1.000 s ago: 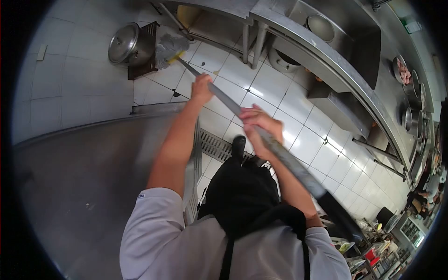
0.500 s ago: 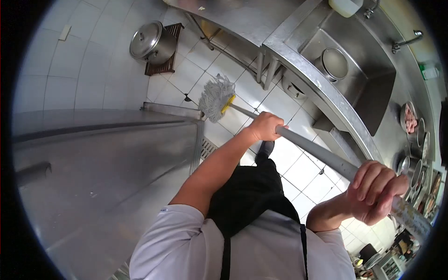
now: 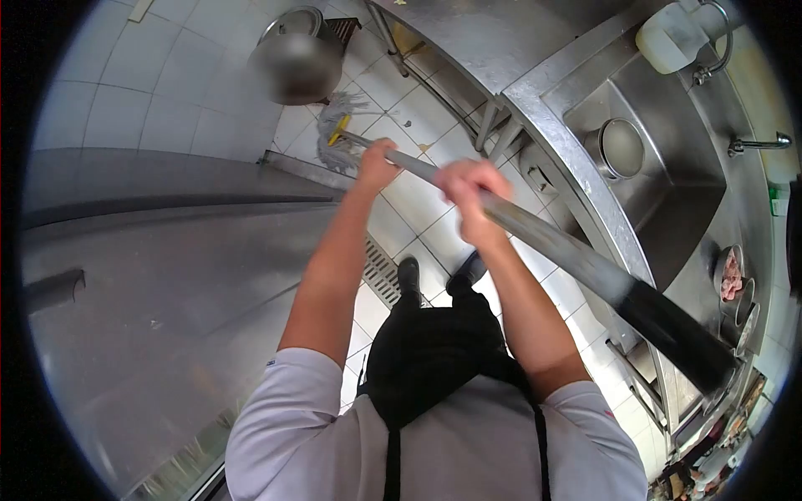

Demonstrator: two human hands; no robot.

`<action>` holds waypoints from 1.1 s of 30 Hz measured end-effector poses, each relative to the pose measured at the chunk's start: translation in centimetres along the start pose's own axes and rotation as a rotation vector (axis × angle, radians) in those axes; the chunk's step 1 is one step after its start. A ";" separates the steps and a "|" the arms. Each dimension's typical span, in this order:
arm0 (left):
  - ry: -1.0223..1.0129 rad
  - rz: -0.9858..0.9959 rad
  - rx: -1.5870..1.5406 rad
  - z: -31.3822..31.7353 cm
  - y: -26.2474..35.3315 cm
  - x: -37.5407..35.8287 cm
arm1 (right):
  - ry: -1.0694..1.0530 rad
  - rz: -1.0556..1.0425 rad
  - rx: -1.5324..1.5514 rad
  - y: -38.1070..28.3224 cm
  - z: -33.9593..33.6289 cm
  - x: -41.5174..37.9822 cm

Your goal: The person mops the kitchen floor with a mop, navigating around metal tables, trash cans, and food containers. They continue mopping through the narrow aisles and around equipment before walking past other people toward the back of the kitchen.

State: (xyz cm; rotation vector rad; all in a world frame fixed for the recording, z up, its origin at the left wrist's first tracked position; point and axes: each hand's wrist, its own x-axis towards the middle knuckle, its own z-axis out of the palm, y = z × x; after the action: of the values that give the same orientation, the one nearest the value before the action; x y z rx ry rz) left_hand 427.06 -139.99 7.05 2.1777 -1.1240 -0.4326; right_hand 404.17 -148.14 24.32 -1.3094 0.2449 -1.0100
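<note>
A string mop [image 3: 547, 242] slants across the head view, its grey pole running from lower right to upper left. Grey strands of the mop head [image 3: 330, 150] lie on the floor against the large pot, held by a yellow clamp [image 3: 338, 130]. My left hand [image 3: 378, 164] is wrapped round the lower pole, near the clamp. Higher up the pole, my right hand [image 3: 474, 190] grips it too, a little smeared by motion. A black sleeve [image 3: 677, 338] covers the pole's top end. The lidded metal pot [image 3: 296, 63] is blurred and stands on a dark slatted rack [image 3: 344, 32].
A steel counter [image 3: 468, 37] and a sink [image 3: 668, 209] holding a round pot [image 3: 620, 149] run along the right. Bowls, one with raw meat [image 3: 730, 275], stand beyond the sink. A steel cabinet [image 3: 184, 309] fills the left. A floor drain [image 3: 381, 271] lies by my shoes.
The mop head has moved up and left to the pot. My left hand has moved the same way, and my right hand is now much lower on the pole. The black sleeve has come into view.
</note>
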 end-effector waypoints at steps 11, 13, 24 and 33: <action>-0.152 -0.012 0.340 -0.5 -4.2 -2.1 | -0.304 0.242 -0.177 3.1 -3.5 -1.7; -0.047 0.150 0.166 2.1 -0.1 -2.8 | -0.241 0.323 -0.314 -2.3 -6.0 -0.4; -0.491 0.498 -0.644 4.6 25.9 -11.7 | -0.037 -0.319 -0.330 -30.0 -9.4 0.6; -0.723 0.878 -0.631 3.8 24.2 -20.5 | 0.030 -0.525 -0.362 -32.9 2.0 -10.8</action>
State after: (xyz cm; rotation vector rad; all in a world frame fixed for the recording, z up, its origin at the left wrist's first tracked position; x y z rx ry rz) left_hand 398.53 -135.09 20.49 0.8394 -1.8499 -1.0130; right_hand 383.63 -136.40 49.74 -1.7385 0.1078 -1.4762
